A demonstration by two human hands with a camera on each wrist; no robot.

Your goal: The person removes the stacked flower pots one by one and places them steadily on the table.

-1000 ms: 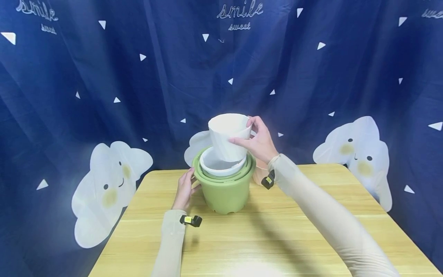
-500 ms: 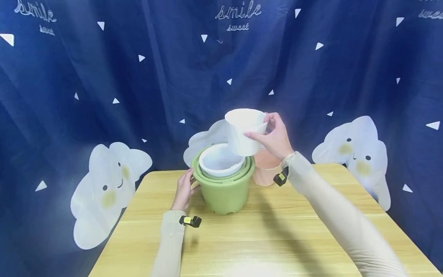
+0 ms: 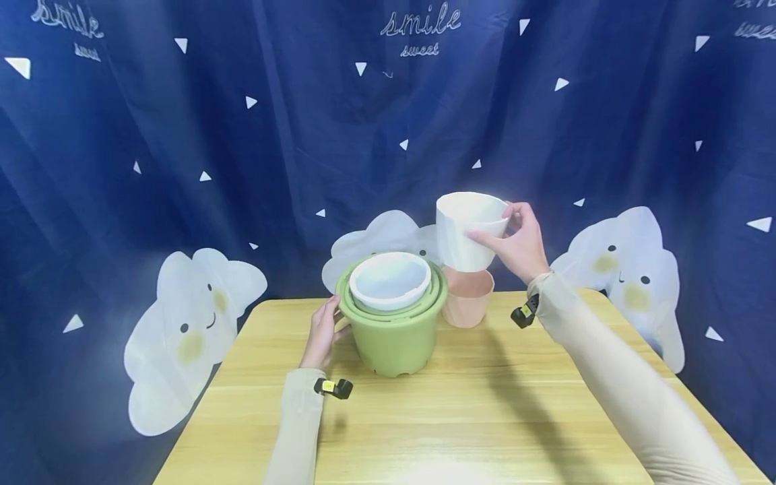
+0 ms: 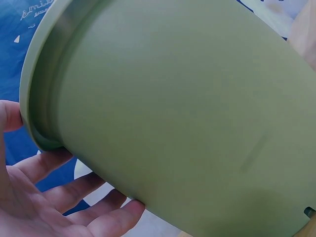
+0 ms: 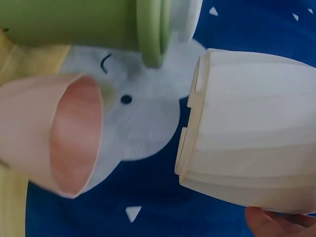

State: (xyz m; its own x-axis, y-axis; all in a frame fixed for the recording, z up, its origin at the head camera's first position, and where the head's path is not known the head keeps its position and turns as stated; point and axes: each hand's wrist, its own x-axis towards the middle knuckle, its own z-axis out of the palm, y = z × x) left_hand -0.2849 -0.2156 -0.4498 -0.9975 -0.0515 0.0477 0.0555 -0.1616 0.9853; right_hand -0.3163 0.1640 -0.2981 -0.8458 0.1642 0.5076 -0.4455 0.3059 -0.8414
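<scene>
A large green flowerpot [image 3: 394, 343] stands upright on the table with several pots nested in it. The innermost is pale white, its rim [image 3: 391, 306] above the green ones. My left hand [image 3: 321, 331] holds the green flowerpot at its left side; in the left wrist view, the thumb touches the rim and the fingers [image 4: 116, 219] meet the wall below. To the right, my right hand [image 3: 523, 246] pinches the rim of a white flowerpot [image 3: 463, 242], held upright in the air. Beneath it a pink flowerpot [image 5: 29, 123] stands on the table, its mouth partly hidden in the head view.
The wooden table [image 3: 242, 404] extends toward me and to both sides. Close behind it hangs a blue curtain [image 3: 291, 135] with cloud prints. The pink pot stands right beside the green one.
My right hand has lifted the white flowerpot away from the nested stack and carried it right, over the pink pot. The left hand has stayed at the green pot.
</scene>
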